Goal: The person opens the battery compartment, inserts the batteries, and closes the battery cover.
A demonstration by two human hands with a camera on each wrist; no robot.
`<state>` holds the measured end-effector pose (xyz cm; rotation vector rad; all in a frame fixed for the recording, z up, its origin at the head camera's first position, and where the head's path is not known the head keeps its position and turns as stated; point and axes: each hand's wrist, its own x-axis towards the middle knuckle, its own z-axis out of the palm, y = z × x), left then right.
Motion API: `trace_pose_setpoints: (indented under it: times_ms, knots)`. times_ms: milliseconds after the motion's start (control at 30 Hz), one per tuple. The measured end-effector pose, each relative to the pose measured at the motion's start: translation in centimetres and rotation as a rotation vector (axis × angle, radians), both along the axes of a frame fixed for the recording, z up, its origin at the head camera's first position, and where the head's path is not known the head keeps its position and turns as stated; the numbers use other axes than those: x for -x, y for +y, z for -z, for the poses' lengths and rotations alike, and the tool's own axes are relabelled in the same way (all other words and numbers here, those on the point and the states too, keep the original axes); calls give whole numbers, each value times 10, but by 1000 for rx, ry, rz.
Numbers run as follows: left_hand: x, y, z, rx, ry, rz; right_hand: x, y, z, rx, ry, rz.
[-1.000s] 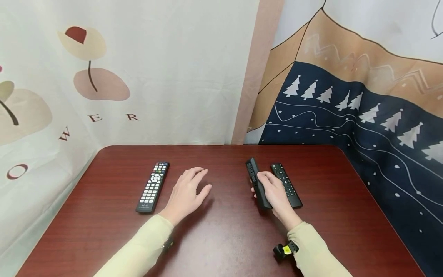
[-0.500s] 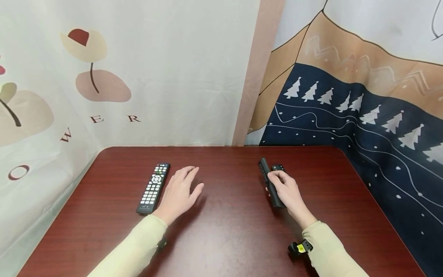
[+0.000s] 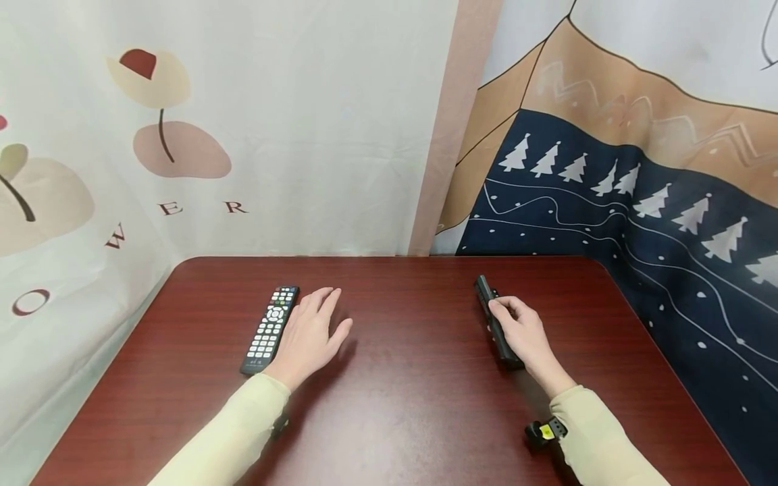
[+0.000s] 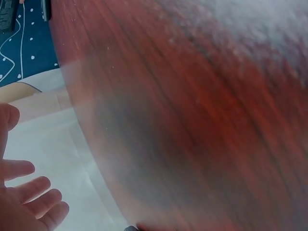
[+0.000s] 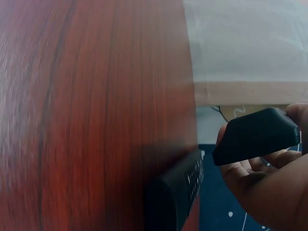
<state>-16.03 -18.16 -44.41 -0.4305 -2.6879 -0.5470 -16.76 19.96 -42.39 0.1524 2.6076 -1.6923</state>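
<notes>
My right hand (image 3: 527, 337) grips a black remote control (image 3: 495, 325), tipped up on its side, between the thumb and fingers. In the right wrist view this held remote (image 5: 257, 138) shows its end. A second black remote (image 5: 179, 190) lies on the table beneath it, and in the head view the held one and the hand hide nearly all of it. My left hand (image 3: 308, 337) has its fingers spread over the table, just right of a black remote with white buttons (image 3: 269, 327), overlapping its edge in the head view. The left wrist view shows those fingers (image 4: 41, 192) holding nothing.
The reddish-brown wooden table (image 3: 413, 405) reaches back to a pale printed curtain (image 3: 316, 135). Along its right side hangs a navy cloth with white trees (image 3: 608, 216). A black wrist camera (image 3: 541, 433) sits at the right sleeve, close over the table.
My right hand has moved right with the remote, now in front of the second remote. My left hand has drifted slightly left, closer to the white-buttoned remote.
</notes>
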Motion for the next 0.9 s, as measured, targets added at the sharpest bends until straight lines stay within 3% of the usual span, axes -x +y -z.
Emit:
trace_pose_setpoints:
  times_ms: [433,900]
  knots:
    - [6,-4,0,57,6,-20,1,28,-1,-314,110,5]
    - [10,-5,0,80,-24,-25,4,53,6,-452,126,1]
